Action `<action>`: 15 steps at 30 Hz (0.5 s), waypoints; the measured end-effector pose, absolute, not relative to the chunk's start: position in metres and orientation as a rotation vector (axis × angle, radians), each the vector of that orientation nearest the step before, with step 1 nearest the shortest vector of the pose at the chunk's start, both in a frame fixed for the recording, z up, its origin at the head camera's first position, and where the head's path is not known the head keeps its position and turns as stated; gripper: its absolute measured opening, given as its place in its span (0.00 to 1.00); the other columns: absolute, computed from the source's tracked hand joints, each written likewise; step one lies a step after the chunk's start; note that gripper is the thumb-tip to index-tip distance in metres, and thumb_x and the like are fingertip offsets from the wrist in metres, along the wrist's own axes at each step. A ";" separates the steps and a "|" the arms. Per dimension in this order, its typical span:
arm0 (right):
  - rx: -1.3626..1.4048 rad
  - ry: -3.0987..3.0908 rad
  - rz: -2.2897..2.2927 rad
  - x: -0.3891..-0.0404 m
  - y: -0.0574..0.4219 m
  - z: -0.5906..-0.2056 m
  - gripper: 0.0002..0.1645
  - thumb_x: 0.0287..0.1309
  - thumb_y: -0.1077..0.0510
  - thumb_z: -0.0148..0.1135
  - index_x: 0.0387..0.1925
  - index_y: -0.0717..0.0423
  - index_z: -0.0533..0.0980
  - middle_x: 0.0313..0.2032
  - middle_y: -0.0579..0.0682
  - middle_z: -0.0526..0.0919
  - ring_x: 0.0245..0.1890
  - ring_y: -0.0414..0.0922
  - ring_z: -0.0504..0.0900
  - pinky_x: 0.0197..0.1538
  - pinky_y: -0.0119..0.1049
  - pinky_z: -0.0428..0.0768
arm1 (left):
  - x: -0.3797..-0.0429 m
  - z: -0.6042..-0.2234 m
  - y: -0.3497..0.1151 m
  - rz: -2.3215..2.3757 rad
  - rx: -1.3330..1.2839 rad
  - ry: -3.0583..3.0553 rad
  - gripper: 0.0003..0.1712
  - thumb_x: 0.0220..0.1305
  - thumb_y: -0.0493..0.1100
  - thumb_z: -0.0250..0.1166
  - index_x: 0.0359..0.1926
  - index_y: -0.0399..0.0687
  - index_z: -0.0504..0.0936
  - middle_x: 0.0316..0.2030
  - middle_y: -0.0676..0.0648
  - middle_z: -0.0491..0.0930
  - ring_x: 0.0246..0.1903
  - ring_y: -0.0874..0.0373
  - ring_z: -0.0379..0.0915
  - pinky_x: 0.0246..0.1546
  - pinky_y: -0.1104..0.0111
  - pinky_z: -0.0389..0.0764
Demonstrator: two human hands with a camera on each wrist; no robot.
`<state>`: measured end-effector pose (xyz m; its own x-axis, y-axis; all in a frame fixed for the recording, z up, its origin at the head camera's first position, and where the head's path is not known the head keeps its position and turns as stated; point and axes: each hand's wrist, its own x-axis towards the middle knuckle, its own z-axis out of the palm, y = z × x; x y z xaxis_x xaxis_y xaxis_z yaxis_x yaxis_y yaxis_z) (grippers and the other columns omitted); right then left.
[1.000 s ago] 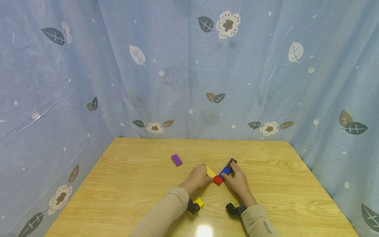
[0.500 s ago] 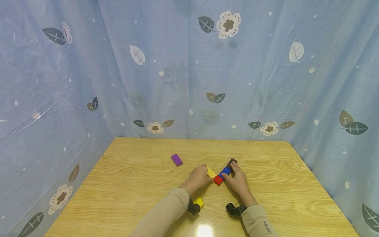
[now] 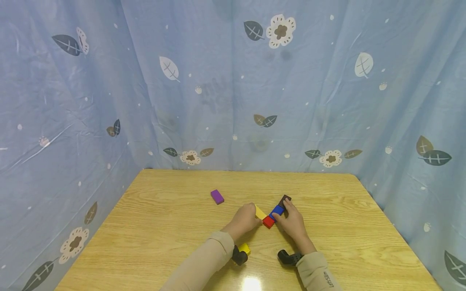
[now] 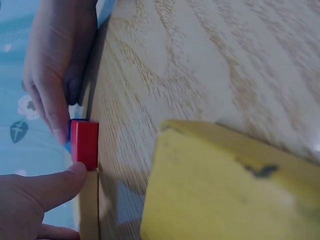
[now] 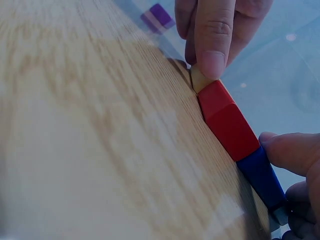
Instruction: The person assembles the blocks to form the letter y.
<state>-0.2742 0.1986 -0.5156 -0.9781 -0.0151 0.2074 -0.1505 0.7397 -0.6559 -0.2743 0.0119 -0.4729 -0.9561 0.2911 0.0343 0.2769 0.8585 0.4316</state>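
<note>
A pale yellow block (image 3: pixel 260 212), a red block (image 3: pixel 268 222), a blue block (image 3: pixel 276 211) and a dark block (image 3: pixel 285 199) form a V on the table, with the red one at the near corner. My left hand (image 3: pixel 243 220) grips the pale yellow block, its thumb at the red block's end. My right hand (image 3: pixel 294 224) holds the other arm of the V, thumb on the blue block (image 5: pixel 261 175) close to the red block (image 5: pixel 230 122), fingers reaching the dark one. In the right wrist view, red and blue sit end to end.
A purple block (image 3: pixel 217 197) lies alone farther back on the wooden table (image 3: pixel 164 226). Beside my left wrist is a bright yellow block (image 3: pixel 245 249), large in the left wrist view. A patterned blue curtain (image 3: pixel 233 93) hangs behind the table.
My left hand shifts very slightly to the right with the pale yellow block, and the red block shifts a little with it. My right hand stays in place.
</note>
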 end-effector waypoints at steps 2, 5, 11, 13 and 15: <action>0.133 -2.757 1.066 -0.274 0.198 -0.515 0.45 0.57 0.48 0.65 0.66 0.71 0.60 0.68 0.68 0.57 0.67 0.65 0.57 0.66 0.59 0.62 | -0.274 -0.472 0.011 0.700 0.451 3.001 0.19 0.52 0.47 0.73 0.35 0.39 0.75 0.25 0.49 0.74 0.23 0.62 0.65 0.23 0.72 0.70; 0.130 -2.767 1.074 -0.274 0.198 -0.514 0.45 0.57 0.48 0.65 0.66 0.70 0.59 0.69 0.67 0.56 0.68 0.65 0.56 0.66 0.59 0.61 | -0.274 -0.471 0.008 0.726 0.437 2.999 0.20 0.51 0.47 0.73 0.35 0.39 0.75 0.25 0.49 0.74 0.24 0.60 0.66 0.24 0.71 0.71; 0.130 -2.753 1.077 -0.271 0.197 -0.513 0.44 0.56 0.49 0.65 0.66 0.71 0.60 0.68 0.68 0.56 0.67 0.66 0.57 0.65 0.60 0.62 | -0.280 -0.465 -0.004 0.734 0.424 2.992 0.21 0.52 0.50 0.72 0.35 0.40 0.74 0.23 0.51 0.70 0.21 0.61 0.64 0.21 0.72 0.69; 0.126 -2.759 1.076 -0.271 0.198 -0.512 0.44 0.57 0.49 0.65 0.66 0.71 0.60 0.68 0.68 0.56 0.67 0.66 0.57 0.65 0.60 0.61 | -0.282 -0.462 -0.010 0.734 0.411 2.993 0.23 0.52 0.51 0.72 0.37 0.39 0.75 0.22 0.51 0.70 0.20 0.61 0.64 0.20 0.72 0.69; 0.122 -2.765 1.088 -0.271 0.198 -0.512 0.44 0.57 0.49 0.64 0.66 0.70 0.59 0.69 0.68 0.55 0.68 0.66 0.55 0.66 0.60 0.60 | -0.285 -0.459 -0.016 0.755 0.390 2.989 0.26 0.52 0.52 0.72 0.41 0.37 0.74 0.24 0.49 0.73 0.21 0.60 0.67 0.22 0.71 0.72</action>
